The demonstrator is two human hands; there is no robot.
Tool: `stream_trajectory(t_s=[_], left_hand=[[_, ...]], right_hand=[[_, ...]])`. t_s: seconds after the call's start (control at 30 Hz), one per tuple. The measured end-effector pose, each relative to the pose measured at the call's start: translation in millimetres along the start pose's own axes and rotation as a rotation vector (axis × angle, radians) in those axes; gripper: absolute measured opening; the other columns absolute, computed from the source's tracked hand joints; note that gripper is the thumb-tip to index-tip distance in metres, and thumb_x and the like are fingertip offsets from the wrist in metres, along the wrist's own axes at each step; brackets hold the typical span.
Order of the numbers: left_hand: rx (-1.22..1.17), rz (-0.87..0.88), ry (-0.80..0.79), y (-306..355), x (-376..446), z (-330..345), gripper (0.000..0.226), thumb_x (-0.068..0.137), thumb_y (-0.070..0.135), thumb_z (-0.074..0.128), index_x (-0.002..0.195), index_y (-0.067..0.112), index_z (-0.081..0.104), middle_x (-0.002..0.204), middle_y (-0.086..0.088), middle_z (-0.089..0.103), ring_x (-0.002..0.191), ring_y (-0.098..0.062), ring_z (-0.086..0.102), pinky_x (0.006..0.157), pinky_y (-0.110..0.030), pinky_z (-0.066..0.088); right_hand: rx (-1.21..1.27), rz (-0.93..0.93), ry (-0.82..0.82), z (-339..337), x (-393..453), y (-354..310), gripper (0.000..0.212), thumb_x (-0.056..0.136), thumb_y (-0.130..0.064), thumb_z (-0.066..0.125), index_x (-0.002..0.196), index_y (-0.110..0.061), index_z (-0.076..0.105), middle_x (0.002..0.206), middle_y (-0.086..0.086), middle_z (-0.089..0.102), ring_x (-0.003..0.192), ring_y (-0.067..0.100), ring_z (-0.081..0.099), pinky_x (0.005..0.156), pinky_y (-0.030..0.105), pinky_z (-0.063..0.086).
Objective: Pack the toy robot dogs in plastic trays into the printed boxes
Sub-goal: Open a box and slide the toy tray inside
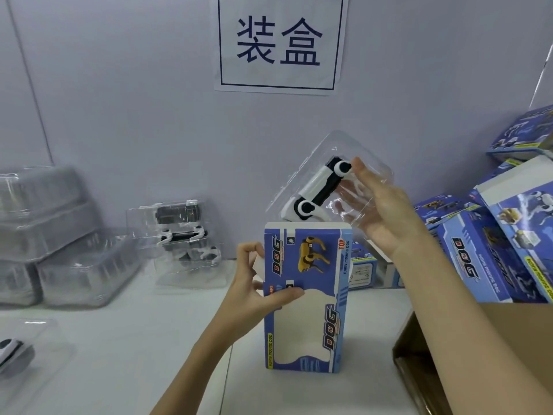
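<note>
A blue printed box (308, 295) stands upright on the white table, its top end open. My left hand (257, 283) grips its left side, thumb on the front. Tilted just above the opening is a clear plastic tray (317, 163) holding a white and black toy robot dog (317, 190). My right hand (380, 205) holds that tray from the right, fingers curled round its edge. The tray's lower end sits at the box mouth.
More trays with toy dogs (185, 232) lie at the back, empty clear trays (54, 235) stack at the left, and another trayed dog (15, 351) is at the near left. Printed boxes (493, 247) pile at the right beside a brown carton (425, 354).
</note>
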State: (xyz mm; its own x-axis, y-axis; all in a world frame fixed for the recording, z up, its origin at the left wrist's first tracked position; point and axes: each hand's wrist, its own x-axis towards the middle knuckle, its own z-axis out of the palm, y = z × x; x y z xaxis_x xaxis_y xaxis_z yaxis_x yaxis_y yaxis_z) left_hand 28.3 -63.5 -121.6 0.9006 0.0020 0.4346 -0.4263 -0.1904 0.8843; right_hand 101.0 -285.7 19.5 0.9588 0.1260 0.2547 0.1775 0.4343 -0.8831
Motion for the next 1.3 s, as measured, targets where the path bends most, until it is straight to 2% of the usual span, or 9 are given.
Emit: stream_trajectory(t_s=[0.13,0.23,0.43,0.7,0.93,1.03,1.13,1.23,1.3], left_hand=[[-0.011,-0.013,-0.007,-1.5,1.7,-0.6,0.069,0.076,0.033,0.090,0.120,0.034,0.036,0.121,0.004,0.074,0.105,-0.028,0.076,0.085,-0.044,0.065],[-0.008,-0.024,-0.008,-1.2,0.9,-1.7,0.076,0.072,0.039,0.092,0.122,0.033,0.035,0.119,0.001,0.075,0.103,-0.031,0.076,0.084,-0.046,0.065],[-0.020,-0.051,-0.003,-4.3,0.9,-2.5,0.073,0.072,0.040,0.091,0.119,0.036,0.035,0.120,0.004,0.075,0.105,-0.028,0.076,0.082,-0.043,0.066],[-0.004,-0.016,-0.014,-4.1,0.5,3.3,0.074,0.076,0.044,0.088,0.127,0.041,0.034,0.124,0.018,0.069,0.115,-0.023,0.070,0.079,-0.034,0.065],[0.022,0.024,-0.020,-2.2,-3.1,4.7,0.066,0.087,0.040,0.080,0.134,0.050,0.035,0.132,0.017,0.065,0.125,-0.017,0.065,0.084,-0.029,0.062],[0.004,0.021,0.004,-2.6,-3.8,6.7,0.061,0.088,0.044,0.076,0.134,0.048,0.036,0.134,0.017,0.065,0.125,-0.018,0.065,0.088,-0.033,0.063],[-0.025,0.019,0.011,-1.5,-4.9,6.4,0.057,0.090,0.048,0.074,0.134,0.047,0.039,0.134,0.013,0.065,0.123,-0.021,0.067,0.091,-0.042,0.063],[-0.024,0.017,-0.013,-0.4,-5.9,7.9,0.057,0.085,0.057,0.073,0.132,0.051,0.042,0.134,0.014,0.065,0.123,-0.020,0.067,0.095,-0.048,0.061],[-0.017,0.020,-0.012,1.0,-6.6,10.0,0.057,0.083,0.061,0.073,0.131,0.057,0.042,0.133,0.019,0.065,0.125,-0.017,0.066,0.095,-0.046,0.062]], right_hand=[[0.086,0.012,-0.024,5.9,0.7,-1.6,0.055,0.083,-0.034,0.085,0.130,-0.011,0.068,0.124,0.015,0.074,0.114,0.030,0.073,0.094,0.055,0.060],[0.163,0.084,-0.084,12.1,-2.1,4.1,0.050,0.082,-0.032,0.084,0.125,-0.009,0.071,0.123,0.018,0.074,0.111,0.029,0.073,0.087,0.052,0.062],[-0.139,0.058,-0.152,4.2,-1.4,3.0,0.044,0.088,-0.030,0.080,0.123,-0.011,0.061,0.119,0.013,0.076,0.114,0.032,0.072,0.101,0.054,0.056],[-0.598,0.005,-0.306,-7.0,-8.0,-23.3,0.080,0.070,-0.050,0.083,0.139,-0.021,0.056,0.119,0.004,0.077,0.106,0.023,0.076,0.094,0.042,0.059],[-0.653,-0.040,-0.329,12.8,-14.6,-11.5,0.089,0.065,-0.056,0.084,0.142,-0.029,0.049,0.114,-0.004,0.077,0.104,0.017,0.076,0.100,0.043,0.057],[-0.706,-0.087,-0.292,12.6,-23.6,8.7,0.099,0.072,-0.071,0.072,0.155,-0.041,0.028,0.109,-0.024,0.074,0.107,-0.013,0.065,0.093,0.023,0.044],[-0.575,-0.259,-0.139,8.9,-43.4,40.1,0.099,0.076,-0.083,0.058,0.159,-0.047,0.018,0.124,-0.044,0.048,0.108,-0.034,0.047,0.104,0.017,0.040],[-0.430,-0.450,0.014,-3.5,-69.7,83.9,0.084,0.087,-0.074,0.060,0.158,-0.042,0.030,0.146,-0.038,0.046,0.137,-0.013,0.043,0.108,0.017,0.044],[-0.404,-0.454,0.043,-13.0,-88.8,114.9,0.073,0.091,-0.065,0.063,0.154,-0.042,0.036,0.145,-0.030,0.054,0.136,0.000,0.053,0.104,0.022,0.052]])
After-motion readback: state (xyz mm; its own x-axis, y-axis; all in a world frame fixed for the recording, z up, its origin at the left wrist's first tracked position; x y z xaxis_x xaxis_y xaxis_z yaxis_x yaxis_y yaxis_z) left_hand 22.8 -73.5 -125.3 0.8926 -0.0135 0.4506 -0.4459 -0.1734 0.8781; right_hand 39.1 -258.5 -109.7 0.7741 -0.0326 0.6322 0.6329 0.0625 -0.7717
